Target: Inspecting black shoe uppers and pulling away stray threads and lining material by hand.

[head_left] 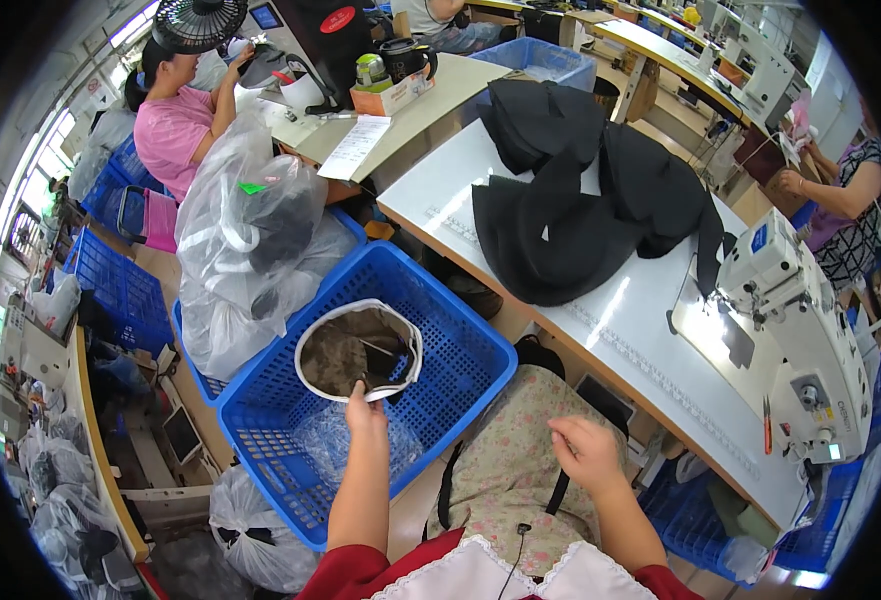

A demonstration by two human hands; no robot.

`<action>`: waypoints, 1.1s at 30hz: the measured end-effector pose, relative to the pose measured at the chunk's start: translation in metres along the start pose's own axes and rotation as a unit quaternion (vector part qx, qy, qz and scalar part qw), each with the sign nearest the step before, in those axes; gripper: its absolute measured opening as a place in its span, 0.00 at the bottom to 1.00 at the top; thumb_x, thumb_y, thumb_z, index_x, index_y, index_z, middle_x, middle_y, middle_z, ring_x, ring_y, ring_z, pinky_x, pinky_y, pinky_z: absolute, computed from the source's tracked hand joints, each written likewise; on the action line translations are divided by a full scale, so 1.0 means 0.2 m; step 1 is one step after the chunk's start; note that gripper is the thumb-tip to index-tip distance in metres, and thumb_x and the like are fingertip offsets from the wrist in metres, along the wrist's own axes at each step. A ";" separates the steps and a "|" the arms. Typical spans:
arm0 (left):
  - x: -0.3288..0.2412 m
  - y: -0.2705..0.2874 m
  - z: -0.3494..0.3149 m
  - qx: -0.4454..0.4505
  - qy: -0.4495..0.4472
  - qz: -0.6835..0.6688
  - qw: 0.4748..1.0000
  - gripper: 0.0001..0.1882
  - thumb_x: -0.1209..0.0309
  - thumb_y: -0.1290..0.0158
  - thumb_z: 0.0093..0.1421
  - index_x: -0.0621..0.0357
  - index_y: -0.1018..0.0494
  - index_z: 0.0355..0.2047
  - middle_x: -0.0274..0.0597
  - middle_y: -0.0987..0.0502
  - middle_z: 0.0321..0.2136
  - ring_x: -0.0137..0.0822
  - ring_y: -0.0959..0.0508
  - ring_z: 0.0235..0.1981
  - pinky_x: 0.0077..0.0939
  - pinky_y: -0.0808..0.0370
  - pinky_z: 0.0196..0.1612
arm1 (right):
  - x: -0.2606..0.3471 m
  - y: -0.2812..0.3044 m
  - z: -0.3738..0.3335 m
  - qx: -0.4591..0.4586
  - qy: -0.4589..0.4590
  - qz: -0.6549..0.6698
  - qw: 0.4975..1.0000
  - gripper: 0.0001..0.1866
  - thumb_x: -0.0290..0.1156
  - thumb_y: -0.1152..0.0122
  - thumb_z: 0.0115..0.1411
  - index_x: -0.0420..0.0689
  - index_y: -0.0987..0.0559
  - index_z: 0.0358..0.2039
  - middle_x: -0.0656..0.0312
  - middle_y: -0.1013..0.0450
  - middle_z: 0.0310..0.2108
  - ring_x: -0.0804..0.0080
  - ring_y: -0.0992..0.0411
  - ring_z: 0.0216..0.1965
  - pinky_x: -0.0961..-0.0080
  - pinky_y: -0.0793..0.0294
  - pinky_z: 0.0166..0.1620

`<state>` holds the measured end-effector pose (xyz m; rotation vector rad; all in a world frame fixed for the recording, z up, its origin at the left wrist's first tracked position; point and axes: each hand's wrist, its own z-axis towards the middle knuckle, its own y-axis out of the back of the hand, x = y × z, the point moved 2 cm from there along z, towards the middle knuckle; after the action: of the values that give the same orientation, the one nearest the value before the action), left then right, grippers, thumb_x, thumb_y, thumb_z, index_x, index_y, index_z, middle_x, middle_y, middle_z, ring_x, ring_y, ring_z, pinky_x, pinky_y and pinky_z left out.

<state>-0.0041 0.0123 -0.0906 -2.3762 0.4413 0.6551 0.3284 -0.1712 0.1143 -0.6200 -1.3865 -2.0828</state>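
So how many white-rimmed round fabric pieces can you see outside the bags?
1: the white-rimmed fabric piece, gripped by its near edge in the left hand, over the blue basket in this view. Others may be hidden.

Left fingers (pixel 360 398) partly hidden

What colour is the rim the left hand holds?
The rim is white, seen best in the head view.
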 end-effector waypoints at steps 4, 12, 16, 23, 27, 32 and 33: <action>0.18 0.13 0.18 -0.042 0.063 0.026 0.997 0.14 0.76 0.49 0.57 0.59 0.32 0.45 0.45 0.26 0.41 0.43 0.24 0.41 0.39 0.22 0.42 | -0.03 -0.07 0.07 0.025 -0.003 -0.002 1.000 0.08 0.24 0.40 0.49 0.43 0.21 0.32 0.58 0.24 0.30 0.63 0.25 0.27 0.75 0.26 0.30; 0.12 0.24 0.29 -0.025 0.100 0.101 0.990 0.14 0.74 0.49 0.58 0.59 0.33 0.45 0.46 0.26 0.41 0.46 0.24 0.42 0.43 0.24 0.47 | -0.24 -0.52 0.38 0.131 -0.310 0.408 0.849 0.17 0.29 0.46 0.58 0.42 0.27 0.48 0.57 0.29 0.45 0.70 0.27 0.40 0.75 0.26 0.38; 0.06 0.26 0.42 -0.011 0.090 0.040 0.995 0.15 0.75 0.51 0.58 0.56 0.34 0.46 0.43 0.26 0.40 0.44 0.24 0.41 0.41 0.23 0.42 | -0.26 -0.89 0.87 0.070 -0.365 0.554 0.745 0.28 0.33 0.47 0.60 0.35 0.40 0.57 0.52 0.38 0.54 0.66 0.32 0.49 0.73 0.26 0.43; -0.09 0.30 0.58 -0.064 0.087 0.081 0.991 0.18 0.71 0.50 0.57 0.58 0.36 0.48 0.48 0.28 0.42 0.46 0.24 0.40 0.45 0.24 0.42 | -0.13 -1.15 1.24 -0.147 -0.360 0.612 0.688 0.19 0.35 0.44 0.59 0.36 0.28 0.47 0.55 0.28 0.44 0.70 0.27 0.42 0.75 0.26 0.39; -0.07 0.02 0.38 -0.122 -0.027 0.115 0.986 0.24 0.68 0.47 0.56 0.58 0.39 0.52 0.51 0.32 0.48 0.46 0.27 0.45 0.46 0.30 0.48 | -0.28 -1.17 1.21 -0.132 -0.339 0.529 0.767 0.14 0.35 0.41 0.58 0.37 0.23 0.40 0.58 0.25 0.38 0.72 0.26 0.38 0.78 0.26 0.38; -0.24 -0.03 0.20 -0.161 -0.387 0.370 0.829 0.32 0.73 0.46 0.54 0.61 0.47 0.57 0.52 0.43 0.56 0.47 0.36 0.55 0.39 0.39 0.58 | -0.05 -1.25 1.09 -0.059 -0.361 0.563 0.741 0.16 0.34 0.39 0.57 0.35 0.23 0.41 0.58 0.25 0.40 0.73 0.26 0.38 0.79 0.25 0.39; -0.28 -0.12 0.10 -0.107 -0.496 0.496 0.705 0.33 0.74 0.45 0.53 0.62 0.46 0.57 0.52 0.45 0.58 0.47 0.38 0.56 0.37 0.43 0.60 | -0.02 -1.24 1.08 -0.056 -0.365 0.569 0.735 0.16 0.33 0.39 0.57 0.35 0.23 0.42 0.58 0.25 0.41 0.73 0.26 0.38 0.79 0.25 0.40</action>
<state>-0.0456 0.0513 -0.0627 -1.3785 1.1435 2.3727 0.1808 0.1081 0.0215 -1.8889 -0.7599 -0.8852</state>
